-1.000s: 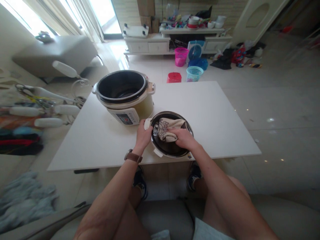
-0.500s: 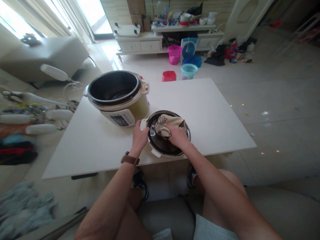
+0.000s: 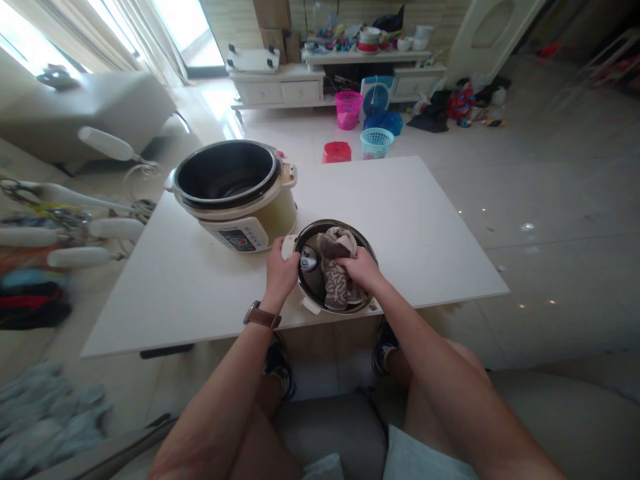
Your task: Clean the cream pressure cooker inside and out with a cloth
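An upturned cooker lid (image 3: 311,283) with a shiny metal inside lies near the front edge of the white table (image 3: 410,220). My left hand (image 3: 281,272) grips the lid's left rim, fingers curled over it; a brown watch sits on that wrist. My right hand (image 3: 363,270) presses a beige and brown patterned cloth (image 3: 336,277) into the lid, fingers closed on it. The cloth now hangs lengthwise across the lid's middle. Behind the lid, to the left, stands the open electric pressure cooker (image 3: 233,190) with its dark inner pot showing.
A drying rack with white bars (image 3: 75,230) stands left of the table. On the floor beyond the table are a red box (image 3: 337,152), a pink basket (image 3: 349,109) and a turquoise basket (image 3: 376,142). A white cabinet (image 3: 300,87) lines the far wall.
My right hand has shifted the cloth from the lid's top edge down across its middle, so the cloth now lies lengthwise. My left hand stays on the rim.
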A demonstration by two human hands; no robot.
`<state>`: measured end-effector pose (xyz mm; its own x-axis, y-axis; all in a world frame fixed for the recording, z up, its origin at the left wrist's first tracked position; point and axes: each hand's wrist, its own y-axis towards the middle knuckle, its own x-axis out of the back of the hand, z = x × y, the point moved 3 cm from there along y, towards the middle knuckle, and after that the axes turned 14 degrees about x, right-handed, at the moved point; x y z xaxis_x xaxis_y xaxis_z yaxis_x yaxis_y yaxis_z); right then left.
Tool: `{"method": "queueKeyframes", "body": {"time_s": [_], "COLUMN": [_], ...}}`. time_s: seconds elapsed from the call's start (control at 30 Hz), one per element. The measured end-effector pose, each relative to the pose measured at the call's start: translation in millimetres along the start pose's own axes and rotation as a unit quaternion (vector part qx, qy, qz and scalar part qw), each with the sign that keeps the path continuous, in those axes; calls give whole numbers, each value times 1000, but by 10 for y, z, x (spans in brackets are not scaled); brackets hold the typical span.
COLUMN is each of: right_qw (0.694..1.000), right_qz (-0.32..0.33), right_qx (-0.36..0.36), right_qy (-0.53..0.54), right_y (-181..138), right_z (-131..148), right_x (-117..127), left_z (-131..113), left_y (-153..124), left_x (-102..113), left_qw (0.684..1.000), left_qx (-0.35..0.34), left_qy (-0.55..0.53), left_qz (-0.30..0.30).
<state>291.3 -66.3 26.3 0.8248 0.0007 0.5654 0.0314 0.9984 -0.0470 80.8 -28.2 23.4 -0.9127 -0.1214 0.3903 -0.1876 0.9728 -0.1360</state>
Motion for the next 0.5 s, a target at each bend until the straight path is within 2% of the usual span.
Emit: {"method": "queueKeyframes", "body": {"time_s": [0.07, 0.13, 0.23, 0.3, 0.4, 0.5], "right_qw": [999, 993, 974, 962, 967, 992], "right_qz": [-43, -55, 5, 57, 70, 27], "right_qx": [-4, 10, 58, 80, 71, 27], "right_qy": [-25, -105, -220, -253, -233, -117], "right_y": [32, 37, 0, -38, -69, -42], "right_z": [-44, -32, 61, 128, 183, 151], "right_x": [78, 133, 99, 21, -74, -137], "left_z": [-3, -3, -5, -7, -11, -18], "left_y": [-9, -15, -15, -11, -10, -26], "left_x": [2, 5, 9, 10, 7, 1], "left_qw": [1000, 1000, 1000, 1000, 1000, 1000], "left_qx": [0, 1, -1, -2, -5, -8], "left_qy": [-1, 2, 6, 5, 5, 3], "left_qz": [1, 0, -2, -2, 0, 0]}}
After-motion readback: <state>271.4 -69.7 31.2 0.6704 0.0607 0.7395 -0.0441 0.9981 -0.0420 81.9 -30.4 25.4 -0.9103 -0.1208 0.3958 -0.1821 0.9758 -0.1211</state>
